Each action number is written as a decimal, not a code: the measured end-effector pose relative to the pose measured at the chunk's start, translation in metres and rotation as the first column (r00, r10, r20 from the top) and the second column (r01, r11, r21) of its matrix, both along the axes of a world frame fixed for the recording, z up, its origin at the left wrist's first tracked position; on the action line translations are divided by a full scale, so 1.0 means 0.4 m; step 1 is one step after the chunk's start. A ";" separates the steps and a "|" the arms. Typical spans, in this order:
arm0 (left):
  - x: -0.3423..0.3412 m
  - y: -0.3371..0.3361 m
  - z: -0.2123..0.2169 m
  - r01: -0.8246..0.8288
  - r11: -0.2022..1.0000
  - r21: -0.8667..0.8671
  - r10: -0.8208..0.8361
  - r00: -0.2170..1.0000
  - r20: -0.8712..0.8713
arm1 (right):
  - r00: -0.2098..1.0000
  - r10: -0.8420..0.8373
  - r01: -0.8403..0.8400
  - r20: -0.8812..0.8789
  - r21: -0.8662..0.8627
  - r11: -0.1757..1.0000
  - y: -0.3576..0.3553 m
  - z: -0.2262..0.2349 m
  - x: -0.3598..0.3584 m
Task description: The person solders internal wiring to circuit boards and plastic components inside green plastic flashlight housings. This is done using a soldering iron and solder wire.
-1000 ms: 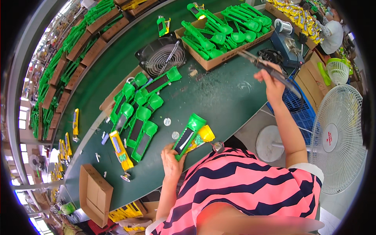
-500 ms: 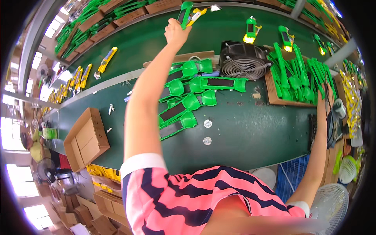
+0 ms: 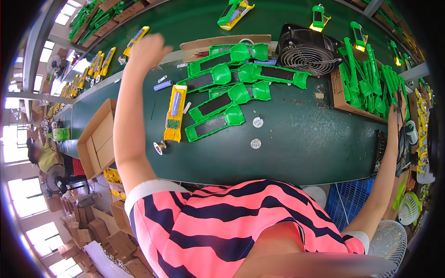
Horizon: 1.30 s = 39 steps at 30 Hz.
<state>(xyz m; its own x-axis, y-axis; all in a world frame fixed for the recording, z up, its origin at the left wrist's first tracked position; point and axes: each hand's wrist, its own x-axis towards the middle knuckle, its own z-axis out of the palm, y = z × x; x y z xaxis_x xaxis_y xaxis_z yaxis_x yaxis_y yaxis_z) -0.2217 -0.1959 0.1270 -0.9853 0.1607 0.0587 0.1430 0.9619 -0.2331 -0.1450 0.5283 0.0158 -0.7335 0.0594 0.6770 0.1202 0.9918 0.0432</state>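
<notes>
Green-yellow piece now on far strip, left hand empty; right hand: hold unclear

Free tabletop right of green casings; black fan blocks beyond.

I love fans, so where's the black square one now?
In the head view, the black square fan is upper right of centre, between the green casings on its left and the cardboard box on its right.

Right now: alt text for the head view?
Person in striped top, left hand near a yellow strip, right hand by a box of green parts, hold unclear. Between them: green shells on a green bench and a black fan.
</notes>
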 end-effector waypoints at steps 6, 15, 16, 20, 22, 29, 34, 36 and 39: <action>0.258 -0.058 -0.171 -0.169 0.940 0.297 0.092 0.962 0.259 | 0.999 0.044 -0.045 -0.015 -0.116 0.992 0.026 0.037 0.050; 0.304 -0.036 -0.181 -0.046 0.881 0.470 0.129 0.981 -0.145 | 0.968 0.206 -0.248 -0.141 -0.446 0.860 -0.398 0.089 0.369; 0.341 -0.008 -0.108 -0.110 0.860 0.499 0.179 0.980 -0.092 | 0.985 0.152 -0.170 -0.083 -0.307 0.936 -0.461 0.078 0.418; 0.439 0.057 0.070 0.176 0.798 0.577 -0.031 0.967 -0.251 | 0.962 0.234 -0.274 -0.142 -0.539 0.796 -0.644 -0.087 0.554; 0.469 0.081 0.068 0.288 0.738 0.611 -0.118 0.946 -0.303 | 0.926 0.326 -0.370 -0.190 -0.626 0.686 -0.703 -0.126 0.556; 0.607 0.307 -0.302 0.056 0.094 0.994 0.041 0.997 -0.060 | 0.841 0.517 -0.445 -0.158 -0.744 0.498 -0.781 -0.133 0.522; 0.649 0.377 -0.288 0.293 0.577 0.762 0.078 0.909 -0.409 | 0.864 0.493 -0.437 -0.105 -0.644 0.628 -0.772 -0.143 0.530; 0.666 0.387 -0.208 0.362 0.781 0.508 0.050 0.775 -0.630 | 0.866 0.494 -0.430 -0.080 -0.624 0.652 -0.770 -0.134 0.533; 0.697 0.390 -0.146 0.671 0.663 0.333 -0.272 0.629 -0.728 | 0.873 0.484 -0.420 -0.057 -0.591 0.688 -0.774 -0.123 0.538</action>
